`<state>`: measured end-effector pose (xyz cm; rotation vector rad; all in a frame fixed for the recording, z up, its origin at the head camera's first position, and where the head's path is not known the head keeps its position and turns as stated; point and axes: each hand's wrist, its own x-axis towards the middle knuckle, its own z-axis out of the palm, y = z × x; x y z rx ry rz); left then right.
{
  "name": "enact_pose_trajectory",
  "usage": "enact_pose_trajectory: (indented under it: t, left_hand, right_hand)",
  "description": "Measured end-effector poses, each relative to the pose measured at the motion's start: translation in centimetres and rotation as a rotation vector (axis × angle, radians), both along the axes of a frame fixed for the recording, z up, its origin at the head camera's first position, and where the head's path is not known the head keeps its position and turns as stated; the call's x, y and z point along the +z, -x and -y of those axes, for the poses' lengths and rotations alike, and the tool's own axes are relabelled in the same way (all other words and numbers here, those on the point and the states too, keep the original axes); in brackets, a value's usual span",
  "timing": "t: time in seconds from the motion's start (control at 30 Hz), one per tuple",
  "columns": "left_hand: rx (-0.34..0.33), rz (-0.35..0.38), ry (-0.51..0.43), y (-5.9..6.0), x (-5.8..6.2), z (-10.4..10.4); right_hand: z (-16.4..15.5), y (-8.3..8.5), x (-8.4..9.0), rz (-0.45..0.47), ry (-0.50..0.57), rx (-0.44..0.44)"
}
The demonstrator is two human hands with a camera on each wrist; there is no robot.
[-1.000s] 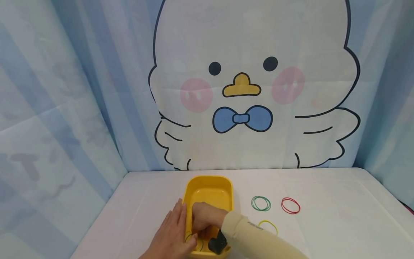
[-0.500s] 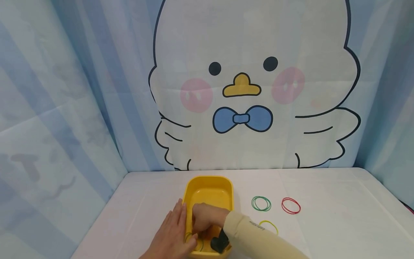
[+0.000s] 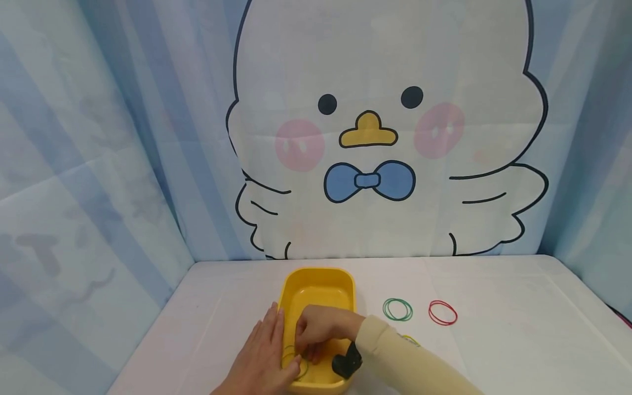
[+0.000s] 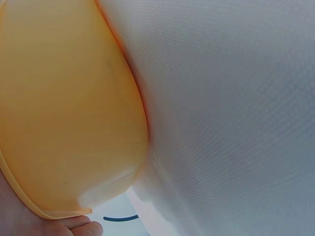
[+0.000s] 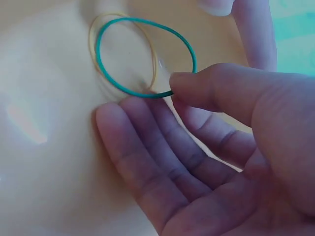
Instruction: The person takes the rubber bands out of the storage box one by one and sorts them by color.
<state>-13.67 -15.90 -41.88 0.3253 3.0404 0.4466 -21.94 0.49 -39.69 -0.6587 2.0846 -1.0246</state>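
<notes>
A staged recording booth, not a lived-in room.
Beyond the hands [image 3: 296, 345], a cartoon-chick backdrop [image 3: 385, 137] and blue curtains [image 3: 89, 164] wall in a white-covered worktop [image 3: 494, 340].

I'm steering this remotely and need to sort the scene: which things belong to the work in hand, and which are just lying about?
In hand:
- yellow tub, steadied by the left hand
- green band and yellow band inside it, at the right hand

Lying about:
- green bands, red bands on the table
- duck backdrop

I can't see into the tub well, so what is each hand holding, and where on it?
Right hand pinches the green rubber band at its near edge. Left hand rests on the yellow tub rim.
</notes>
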Motion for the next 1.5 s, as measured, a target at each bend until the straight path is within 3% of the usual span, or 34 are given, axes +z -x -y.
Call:
enact_pose_trajectory:
  t: [0.37,0.93,1.5]
  left_hand:
    - [0.017,0.028,-0.007,0.0,0.1,-0.1]
    - [0.012,-0.006,0.012,-0.1,-0.1,-0.1]
    - [0.018,0.022,-0.003,-0.1,0.0,-0.2]
  right_hand:
    - [-0.9,0.3,-0.2,0.05,0.111,-0.041]
    - [-1.8,0.5,0.2,0.102,0.189,-0.118]
    - [-3.1,1.0,0.9,0.153,0.261,-0.134]
